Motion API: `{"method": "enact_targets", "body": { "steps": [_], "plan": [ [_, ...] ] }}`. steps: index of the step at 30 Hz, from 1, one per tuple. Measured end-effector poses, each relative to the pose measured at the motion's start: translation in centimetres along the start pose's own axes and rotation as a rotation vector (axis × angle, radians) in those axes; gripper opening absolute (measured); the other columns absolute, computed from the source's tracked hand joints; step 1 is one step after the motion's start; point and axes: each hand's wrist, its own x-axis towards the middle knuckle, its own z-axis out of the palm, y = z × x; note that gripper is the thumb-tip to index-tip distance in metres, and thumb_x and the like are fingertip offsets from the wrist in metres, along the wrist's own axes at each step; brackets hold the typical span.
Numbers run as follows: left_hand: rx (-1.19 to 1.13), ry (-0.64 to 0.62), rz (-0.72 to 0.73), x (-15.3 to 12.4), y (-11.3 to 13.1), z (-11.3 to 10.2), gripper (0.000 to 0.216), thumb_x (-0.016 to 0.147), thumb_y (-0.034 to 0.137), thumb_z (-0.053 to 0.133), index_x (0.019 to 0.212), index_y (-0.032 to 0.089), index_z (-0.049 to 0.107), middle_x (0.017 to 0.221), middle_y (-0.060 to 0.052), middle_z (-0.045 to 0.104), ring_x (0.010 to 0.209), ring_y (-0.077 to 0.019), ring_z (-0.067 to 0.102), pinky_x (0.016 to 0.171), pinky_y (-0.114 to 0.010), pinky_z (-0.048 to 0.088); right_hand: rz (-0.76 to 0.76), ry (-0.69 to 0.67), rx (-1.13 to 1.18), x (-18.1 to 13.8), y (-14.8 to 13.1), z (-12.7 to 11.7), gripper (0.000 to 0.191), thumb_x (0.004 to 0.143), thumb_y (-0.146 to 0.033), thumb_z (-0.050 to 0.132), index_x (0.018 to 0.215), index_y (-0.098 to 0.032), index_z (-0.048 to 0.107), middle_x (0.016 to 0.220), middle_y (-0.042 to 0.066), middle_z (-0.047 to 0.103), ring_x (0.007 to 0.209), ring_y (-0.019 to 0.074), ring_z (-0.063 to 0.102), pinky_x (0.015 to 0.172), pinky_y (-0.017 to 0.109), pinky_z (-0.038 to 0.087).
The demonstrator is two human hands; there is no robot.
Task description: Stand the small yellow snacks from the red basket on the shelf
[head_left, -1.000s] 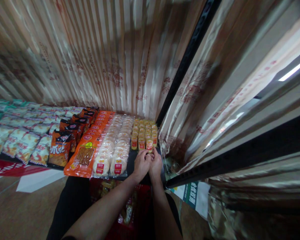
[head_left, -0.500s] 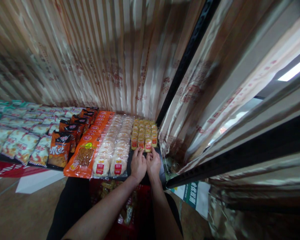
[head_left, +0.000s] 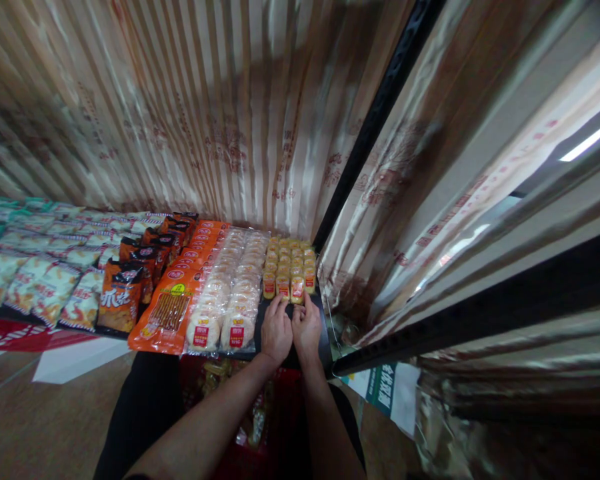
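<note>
Small yellow snack packs (head_left: 283,257) with red labels stand in tight rows at the right end of the black shelf (head_left: 316,312). My left hand (head_left: 277,333) is closed, its fingertips on a front-row snack pack (head_left: 283,287). Close beside it, my right hand (head_left: 307,331) is also closed, with its fingers at the front of the neighbouring snack pack (head_left: 297,288). The fingers partly cover the lower edges of both packs. Left of them lie clear packets of round white crackers (head_left: 237,313) in two columns.
Orange bags of stick snacks (head_left: 170,303), black-and-orange bags (head_left: 121,297) and white snack bags (head_left: 55,290) fill the shelf leftward. A red crate (head_left: 285,400) with gold-wrapped packs sits below, between my legs. Black metal posts (head_left: 375,123) and a striped curtain (head_left: 220,113) border the shelf.
Both hands stay at the front row of yellow packs, with only a slight shift of the fingers. The view has moved very slightly.
</note>
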Motion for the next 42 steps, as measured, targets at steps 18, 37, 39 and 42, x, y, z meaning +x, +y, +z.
{"method": "enact_targets", "body": {
  "steps": [18,37,39,42],
  "plan": [
    [-0.114,-0.039,0.05,-2.9,0.6,-1.1,0.035,0.08,0.006,0.035,0.102,0.014,0.061,0.107,-0.009,0.063,0.104,-0.0165,0.056,0.098,-0.03,0.044,0.034,0.045,-0.037,-2.6,-0.7,-1.6,0.046,0.077,-0.028,0.036,0.108,-0.008,0.063,0.101,0.018,0.062,0.09,0.0225,0.058,0.084,0.037,0.047],
    [-0.105,-0.044,0.132,-10.8,-3.1,-3.5,0.028,0.083,0.012,0.035,0.089,0.015,0.062,0.089,-0.009,0.063,0.087,-0.0178,0.057,0.082,-0.03,0.047,-0.031,-0.016,0.061,-11.5,-2.2,-2.5,0.035,0.079,-0.023,0.035,0.091,-0.016,0.067,0.09,0.009,0.067,0.075,0.0153,0.063,0.075,0.029,0.05],
    [-0.054,-0.069,0.081,-11.9,-3.9,-3.6,0.026,0.085,0.014,0.036,0.085,0.016,0.062,0.086,-0.007,0.063,0.084,-0.0173,0.057,0.082,-0.03,0.047,-0.029,-0.02,0.052,-13.0,-1.9,-2.2,0.034,0.078,-0.022,0.035,0.087,-0.017,0.067,0.088,0.008,0.068,0.077,0.016,0.064,0.077,0.029,0.05],
    [0.009,-0.143,0.019,-13.3,-5.0,-4.0,0.024,0.086,0.014,0.038,0.081,0.018,0.062,0.084,-0.006,0.064,0.082,-0.0166,0.056,0.083,-0.03,0.046,0.01,-0.039,0.039,-15.2,-1.3,-1.6,0.034,0.077,-0.023,0.035,0.085,-0.017,0.067,0.087,0.008,0.068,0.079,0.0168,0.063,0.077,0.029,0.049]
  ]
}}
